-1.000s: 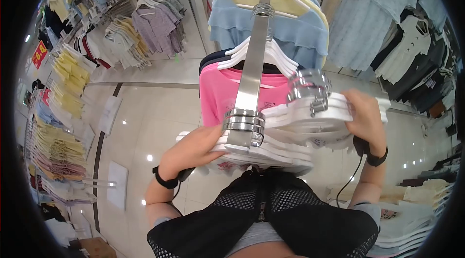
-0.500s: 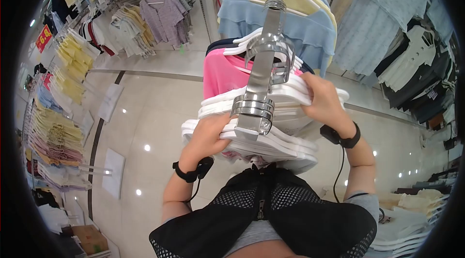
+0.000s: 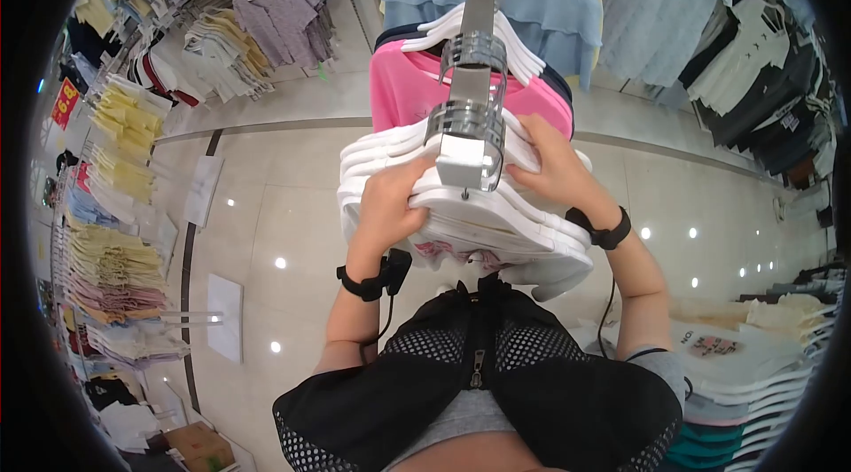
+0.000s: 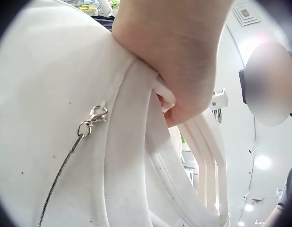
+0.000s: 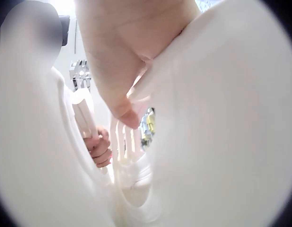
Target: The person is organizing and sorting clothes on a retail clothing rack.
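1. The metal rail (image 3: 480, 7) is largest; at its near end the white hangers (image 3: 527, 217) hang by metal hooks (image 3: 463, 122), carrying white garments (image 3: 550, 275).
2. The step in hand seems to be arranging these hangers on the rail; the next move, I judge, calls for keeping every hook seated.
3. The left grip (image 3: 390, 204) pinches hangers in front, the right grip (image 3: 557, 162) pinches behind; how many, I cannot tell.
4. Right wrist view shows curled left fingers (image 5: 101, 155), hidden from head view.
5. Left wrist view alone clearly shows a small clasp (image 4: 97, 113).
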Motion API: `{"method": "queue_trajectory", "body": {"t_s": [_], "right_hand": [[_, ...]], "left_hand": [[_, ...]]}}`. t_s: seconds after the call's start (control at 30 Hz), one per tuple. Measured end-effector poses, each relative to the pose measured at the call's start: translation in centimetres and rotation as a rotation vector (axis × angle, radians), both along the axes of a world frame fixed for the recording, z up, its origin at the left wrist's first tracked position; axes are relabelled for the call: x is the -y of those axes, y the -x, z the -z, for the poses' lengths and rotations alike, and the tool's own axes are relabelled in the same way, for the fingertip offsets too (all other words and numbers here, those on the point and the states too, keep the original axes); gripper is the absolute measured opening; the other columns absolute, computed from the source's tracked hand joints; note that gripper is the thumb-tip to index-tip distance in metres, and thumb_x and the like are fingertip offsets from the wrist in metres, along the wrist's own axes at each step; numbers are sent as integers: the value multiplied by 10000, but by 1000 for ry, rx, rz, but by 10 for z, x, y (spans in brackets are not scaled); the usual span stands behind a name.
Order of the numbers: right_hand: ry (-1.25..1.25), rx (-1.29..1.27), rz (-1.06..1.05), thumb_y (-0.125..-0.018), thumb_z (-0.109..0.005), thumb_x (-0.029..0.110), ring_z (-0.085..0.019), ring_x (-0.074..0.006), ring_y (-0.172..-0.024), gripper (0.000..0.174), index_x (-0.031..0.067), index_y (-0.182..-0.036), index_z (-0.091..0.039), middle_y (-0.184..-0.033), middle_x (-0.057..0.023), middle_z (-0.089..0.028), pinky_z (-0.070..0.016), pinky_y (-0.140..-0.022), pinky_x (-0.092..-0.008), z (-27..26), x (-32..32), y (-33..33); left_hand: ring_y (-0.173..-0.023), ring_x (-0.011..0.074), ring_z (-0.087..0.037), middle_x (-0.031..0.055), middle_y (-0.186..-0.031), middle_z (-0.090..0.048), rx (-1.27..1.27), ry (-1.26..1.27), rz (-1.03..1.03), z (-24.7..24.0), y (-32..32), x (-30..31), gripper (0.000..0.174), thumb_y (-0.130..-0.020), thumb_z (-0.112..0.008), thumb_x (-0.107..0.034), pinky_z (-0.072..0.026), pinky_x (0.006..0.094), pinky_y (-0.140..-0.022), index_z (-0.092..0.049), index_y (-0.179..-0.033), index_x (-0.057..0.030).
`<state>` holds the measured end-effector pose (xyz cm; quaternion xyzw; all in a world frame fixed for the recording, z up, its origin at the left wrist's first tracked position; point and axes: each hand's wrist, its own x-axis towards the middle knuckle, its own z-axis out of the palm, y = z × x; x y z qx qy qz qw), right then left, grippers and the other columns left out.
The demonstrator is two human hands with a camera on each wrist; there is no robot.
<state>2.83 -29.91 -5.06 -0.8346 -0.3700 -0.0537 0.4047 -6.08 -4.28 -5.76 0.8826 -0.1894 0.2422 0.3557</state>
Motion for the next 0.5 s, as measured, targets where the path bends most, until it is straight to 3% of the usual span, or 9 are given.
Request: {"method": "queue_trajectory", "body": {"t_s": [0.07,0.13,0.4,0.47,0.5], "right_hand": [[62,145,53,-715,-712,233,-507,-364,-1036,611,9,-1230,-471,-1076,-178,-534,-401,-887,-420,2,12,8],[92,115,63,-747,-711,295,-485,-344,-1077,621,16,-1249,-474,-1116,-168,-523,-376,-921,-409,7,27,16],[-77,-6,285,-850,-626,250,-434,-320,-1192,532,16,-1299,-460,-1264,-173,-474,-311,-1032,-391,38,59,67],[-155,102,367,-868,-591,199,-411,-307,-1222,468,23,-1287,-480,-1309,-171,-442,-304,-1037,-383,45,71,78],[-234,109,418,-872,-564,145,-453,-294,-1185,376,29,-1228,-540,-1261,-157,-495,-331,-1017,-378,34,68,94]], "left_hand": [[-723,352,-609,159,-760,-629,-13,-23,-1,-5,2,1,469,-557,-536,-23,-467,411,-623,-620,-1015,-75],[-714,352,-605,162,-747,-621,-25,-54,-13,-6,5,0,470,-556,-537,-28,-464,410,-616,-619,-1015,-84],[-724,383,-596,180,-745,-616,16,14,67,1,-7,0,464,-577,-542,-33,-467,430,-631,-602,-1035,-74],[-758,382,-599,191,-797,-627,44,36,84,1,-7,1,484,-585,-530,-12,-471,424,-665,-593,-1062,-73],[-863,373,-597,175,-899,-632,23,25,76,2,-5,1,502,-637,-533,46,-470,374,-779,-590,-1125,-58]]}}
